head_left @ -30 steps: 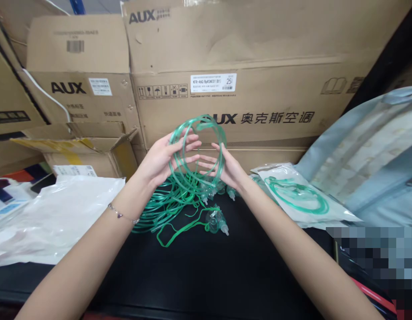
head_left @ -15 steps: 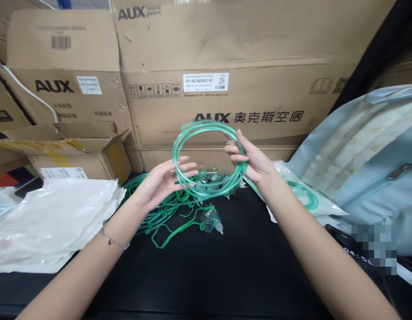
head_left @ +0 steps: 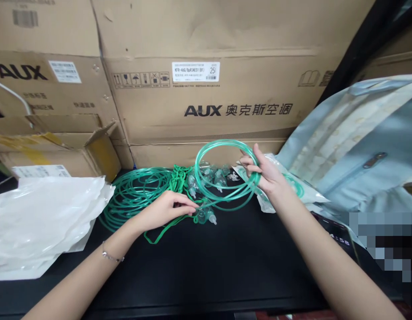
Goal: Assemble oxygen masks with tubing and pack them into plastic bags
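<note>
A coil of green clear tubing (head_left: 222, 142) hangs above the black table, its right side gripped by my right hand (head_left: 264, 171) with the fingers wrapped round the loops. My left hand (head_left: 171, 209) pinches one strand of the same tubing near its end, low at the coil's left. Just beneath the left fingertips lies a clear green mask (head_left: 203, 214) with a pale connector and a green strap. Behind the left hand rests a heap of coiled green tubing (head_left: 139, 189) beside bunched green straps (head_left: 179, 180). More clear masks (head_left: 220, 178) show partly through the held coil.
White plastic pouches (head_left: 42, 222) are stacked on the black table (head_left: 226, 271) at left. Right of the coil lies a clear bag of tubing (head_left: 296, 189), near a phone (head_left: 337, 233) and a light blue backpack (head_left: 366, 133). Cardboard boxes (head_left: 152, 111) stand along the back.
My left hand has left the coil's left side, moved down and closed on a strand. The coil, in my right hand, is lower and further right. The view has shifted too.
</note>
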Demonstrator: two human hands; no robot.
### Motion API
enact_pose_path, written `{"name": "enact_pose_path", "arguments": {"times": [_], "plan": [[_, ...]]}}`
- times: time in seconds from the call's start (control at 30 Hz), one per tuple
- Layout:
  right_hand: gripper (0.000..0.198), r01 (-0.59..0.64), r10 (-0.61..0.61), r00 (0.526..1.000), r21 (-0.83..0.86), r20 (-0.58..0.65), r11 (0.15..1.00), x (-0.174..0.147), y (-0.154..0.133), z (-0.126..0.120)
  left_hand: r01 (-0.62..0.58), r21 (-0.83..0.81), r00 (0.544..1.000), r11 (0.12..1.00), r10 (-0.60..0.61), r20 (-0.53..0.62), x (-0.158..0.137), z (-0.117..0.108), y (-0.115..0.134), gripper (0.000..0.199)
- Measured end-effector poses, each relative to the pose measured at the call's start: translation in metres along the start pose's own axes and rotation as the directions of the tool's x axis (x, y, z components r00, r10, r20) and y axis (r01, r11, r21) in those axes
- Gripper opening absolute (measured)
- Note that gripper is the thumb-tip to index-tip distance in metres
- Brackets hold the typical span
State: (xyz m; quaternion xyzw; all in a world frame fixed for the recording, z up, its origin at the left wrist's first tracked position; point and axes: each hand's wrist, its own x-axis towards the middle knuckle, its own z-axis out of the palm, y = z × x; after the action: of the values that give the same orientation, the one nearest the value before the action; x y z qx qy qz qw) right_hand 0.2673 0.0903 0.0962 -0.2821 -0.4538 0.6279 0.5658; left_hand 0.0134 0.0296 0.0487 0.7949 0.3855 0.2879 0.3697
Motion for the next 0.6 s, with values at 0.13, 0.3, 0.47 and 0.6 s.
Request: {"name": "enact_pose_path", "arguments": {"times": [0.13,0.3,0.47,0.6], "plan": [[0.025,0.024,-0.028,0.995,-0.039,-0.094,0.999,-0.005,0.010,-0.008,-0.041,0.123,0.999,0.992,0.041,-0.003,-0.006,-0.008,0.001,0.019],[0.019,0.096,-0.122,0.968,-0.126,-0.218,0.987,-0.024,0.026,-0.021,-0.132,0.302,0.991,0.944,0.117,0.069,-0.014,-0.020,-0.001,0.022],[0.030,-0.040,-0.091,0.956,-0.431,-0.278,0.902,-0.046,0.027,-0.041,-0.143,0.567,0.990,0.811,0.120,0.078,-0.021,-0.039,-0.007,0.026],[0.032,-0.068,-0.139,0.931,-0.532,-0.338,0.844,-0.058,0.022,-0.060,-0.045,0.746,0.997,0.665,0.079,-0.009,-0.023,-0.057,-0.021,0.029]]}}
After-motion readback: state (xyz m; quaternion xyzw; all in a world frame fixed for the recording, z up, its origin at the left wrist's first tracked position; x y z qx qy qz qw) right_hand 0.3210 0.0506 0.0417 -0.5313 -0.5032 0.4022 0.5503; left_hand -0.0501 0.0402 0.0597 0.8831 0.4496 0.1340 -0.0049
